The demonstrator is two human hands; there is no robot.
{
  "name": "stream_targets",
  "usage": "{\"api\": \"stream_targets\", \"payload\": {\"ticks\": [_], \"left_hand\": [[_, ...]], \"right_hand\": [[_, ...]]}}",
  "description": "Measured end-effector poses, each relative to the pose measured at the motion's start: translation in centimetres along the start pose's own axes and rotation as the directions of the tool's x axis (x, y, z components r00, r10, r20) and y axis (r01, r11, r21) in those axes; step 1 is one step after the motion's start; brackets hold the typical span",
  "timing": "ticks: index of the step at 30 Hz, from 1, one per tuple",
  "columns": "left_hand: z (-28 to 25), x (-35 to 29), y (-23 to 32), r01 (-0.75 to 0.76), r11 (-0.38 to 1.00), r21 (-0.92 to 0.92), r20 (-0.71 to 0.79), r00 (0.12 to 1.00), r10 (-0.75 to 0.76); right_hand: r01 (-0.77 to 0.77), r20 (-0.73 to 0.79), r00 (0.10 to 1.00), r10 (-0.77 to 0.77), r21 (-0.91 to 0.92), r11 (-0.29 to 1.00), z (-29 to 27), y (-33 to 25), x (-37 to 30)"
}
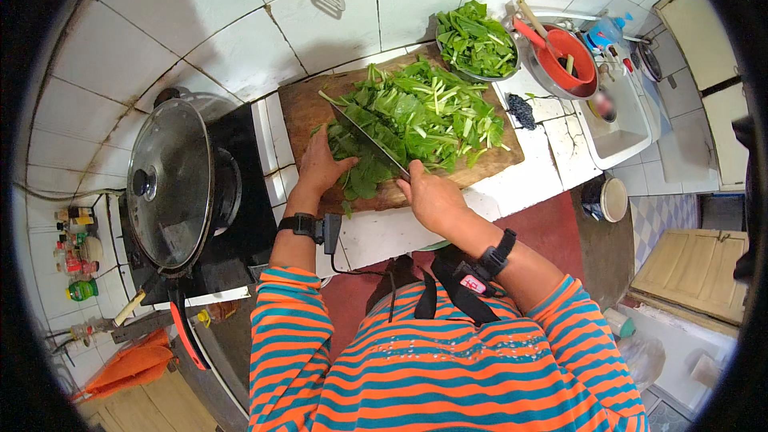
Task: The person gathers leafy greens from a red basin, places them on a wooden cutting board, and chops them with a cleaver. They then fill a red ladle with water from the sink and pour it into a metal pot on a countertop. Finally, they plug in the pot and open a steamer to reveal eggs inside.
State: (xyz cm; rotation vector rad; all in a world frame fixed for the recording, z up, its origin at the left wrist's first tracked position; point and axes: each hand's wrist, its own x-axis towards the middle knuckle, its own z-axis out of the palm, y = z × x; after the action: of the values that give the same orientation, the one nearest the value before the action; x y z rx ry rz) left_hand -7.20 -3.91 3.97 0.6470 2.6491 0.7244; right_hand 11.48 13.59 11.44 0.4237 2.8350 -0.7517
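A kitchen knife (pixel 368 139) slants across chopped leafy greens (pixel 436 112) on a wooden cutting board (pixel 302 104). My right hand (pixel 434 198) is closed round its handle, at the near edge of the board. The blade points away to the left, its lower edge among the leaves. To the left of the blade, my left hand (pixel 322 164) presses on the end of the greens, fingers bent and thumb reaching toward the knife. Some fingertips are hidden by the hand itself. Cut stems and leaves cover most of the board's middle and right.
A lidded wok (pixel 170 184) sits on the black stove at left. Behind the board stands a bowl of greens (pixel 478 40). Farther right are a red strainer (pixel 572 64) in a metal basin, a dark scrubber (pixel 522 112) and a white sink (pixel 620 142). A cable hangs from my left wrist.
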Motion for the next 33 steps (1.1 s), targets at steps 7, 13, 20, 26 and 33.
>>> {"api": "stream_targets", "payload": {"ticks": [7, 13, 20, 26, 33], "left_hand": [[2.4, -1.2, 0.3, -0.113, 0.972, 0.205, -0.13, 0.981, 0.141], [2.5, -1.1, 0.5, -0.213, 0.945, 0.248, -0.136, 0.958, 0.252], [3.5, -1.8, 0.3, -0.176, 0.961, 0.213, -0.24, 0.944, 0.226], [3.8, -1.7, 0.0, -0.181, 0.976, 0.124, -0.299, 0.931, 0.211], [1.4, -1.6, 0.1, -0.067, 0.99, -0.121, -0.138, 0.989, 0.05]], "right_hand": [[-0.064, 0.072, 0.996, 0.057, 0.102, 0.993, -0.7, -1.3, 1.8], [0.012, 0.077, 0.997, -0.024, 0.151, 0.989, -0.6, -1.2, 3.8], [-0.07, 0.112, 0.992, 0.053, 0.151, 0.986, 2.9, -1.9, 6.4], [-0.108, 0.08, 0.992, 0.099, 0.121, 0.987, 1.7, 1.7, 5.7], [0.001, -0.036, 0.999, 0.003, 0.118, 0.993, 0.7, 1.3, 4.9]]}}
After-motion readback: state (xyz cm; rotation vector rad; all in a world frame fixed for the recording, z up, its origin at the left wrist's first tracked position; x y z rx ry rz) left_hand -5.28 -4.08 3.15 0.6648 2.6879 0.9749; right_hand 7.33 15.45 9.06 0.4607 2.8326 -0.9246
